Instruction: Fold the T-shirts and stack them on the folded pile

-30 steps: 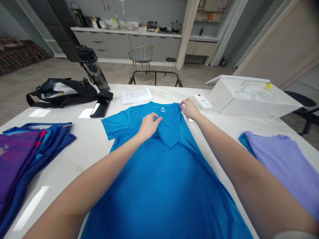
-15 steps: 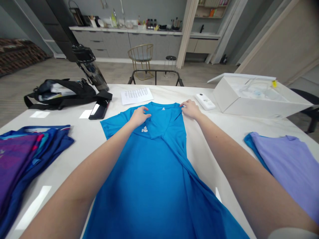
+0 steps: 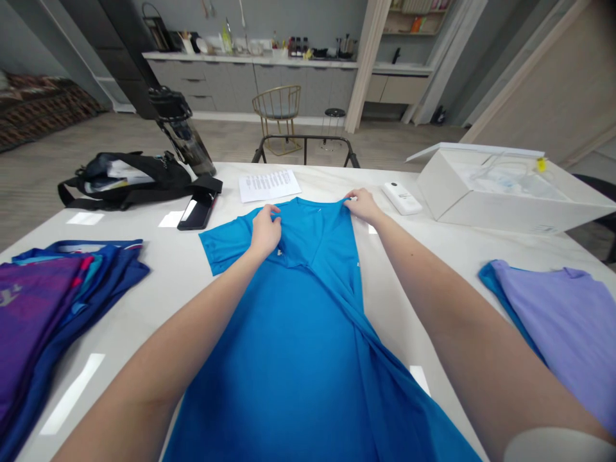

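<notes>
A blue short-sleeved T-shirt [image 3: 289,346] lies lengthwise before me on the white table, its collar at the far end. One sleeve spreads out to the left, while the right side is drawn inward with long diagonal folds. At the right end of the collar, my right hand [image 3: 363,206] pinches the shoulder fabric between thumb and fingers. My left hand [image 3: 266,231] is closed on the shirt near the left shoulder, with the cloth bunched beside its thumb. Parts of the fabric under the left fingers are hidden.
Folded dark blue and purple clothes [image 3: 72,289] lie left; a lilac folded garment [image 3: 563,321] lies right. Beyond are a black bag [image 3: 129,176], phone [image 3: 197,210], bottle [image 3: 185,135], printed paper [image 3: 269,185], white device [image 3: 402,198] and white box [image 3: 500,192].
My left hand has moved left from the collar's middle towards the left shoulder, drawing fabric with it. The shirt's right side has shifted inward, baring table. My right hand stays at the collar's right end.
</notes>
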### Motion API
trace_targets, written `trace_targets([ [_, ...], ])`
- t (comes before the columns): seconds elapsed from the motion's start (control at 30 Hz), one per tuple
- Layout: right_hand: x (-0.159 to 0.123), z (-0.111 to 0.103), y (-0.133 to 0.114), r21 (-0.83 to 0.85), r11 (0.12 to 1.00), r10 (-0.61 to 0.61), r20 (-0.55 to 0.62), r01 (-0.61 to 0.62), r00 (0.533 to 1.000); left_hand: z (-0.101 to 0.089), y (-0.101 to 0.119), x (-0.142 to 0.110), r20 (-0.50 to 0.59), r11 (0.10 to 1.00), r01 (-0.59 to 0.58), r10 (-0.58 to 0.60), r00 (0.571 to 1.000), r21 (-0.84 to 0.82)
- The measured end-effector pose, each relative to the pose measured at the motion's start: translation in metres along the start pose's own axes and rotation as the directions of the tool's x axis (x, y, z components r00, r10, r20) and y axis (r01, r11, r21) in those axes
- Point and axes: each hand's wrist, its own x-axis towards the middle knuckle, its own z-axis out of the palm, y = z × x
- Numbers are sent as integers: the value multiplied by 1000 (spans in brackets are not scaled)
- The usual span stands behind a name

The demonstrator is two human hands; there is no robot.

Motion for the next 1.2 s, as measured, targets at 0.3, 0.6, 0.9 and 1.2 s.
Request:
trace_targets([
  [0.3,-25,9,-4,-174,981,-95,-69,82,993,-7,-14,-1,6,970,-164,166,986,181],
  [0.6,-68,-1,-21,-79,976,-205,-34,202,978,-13,-11,-11,135,872,-247,209,969,422],
  [0.9,-166,-12,-42,-291,900,-294,139,323,945,-23,4,-67,350,693,-545,420,837,472],
  [1.2,-253,-30,-40,-112,925,-355,81,362,931,-20,31,-157,533,641,-739,558,636,210],
])
